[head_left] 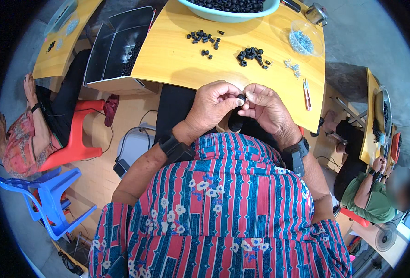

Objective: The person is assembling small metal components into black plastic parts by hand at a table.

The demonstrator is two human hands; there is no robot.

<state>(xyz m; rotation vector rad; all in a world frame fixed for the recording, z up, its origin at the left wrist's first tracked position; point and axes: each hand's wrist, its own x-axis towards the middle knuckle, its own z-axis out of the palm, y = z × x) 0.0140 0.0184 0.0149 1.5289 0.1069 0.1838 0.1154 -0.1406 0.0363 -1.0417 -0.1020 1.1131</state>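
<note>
My left hand [212,105] and my right hand [266,109] meet just off the near edge of a yellow wooden table [177,60]. Between the fingertips of both hands is a small black ring-shaped part [241,97]. Both wrists wear black bands. On the table ahead lie two loose clusters of the same black rings, one cluster [205,39] to the left and another cluster [252,55] to the right. A pale green basin [228,14] full of black rings stands at the table's far edge.
A clear plastic bag of small silvery parts [302,41] and a pink-handled thread snip [307,94] lie at the table's right. A box of black parts [121,51] stands left. One person sits at the left on a red stool, another at the right.
</note>
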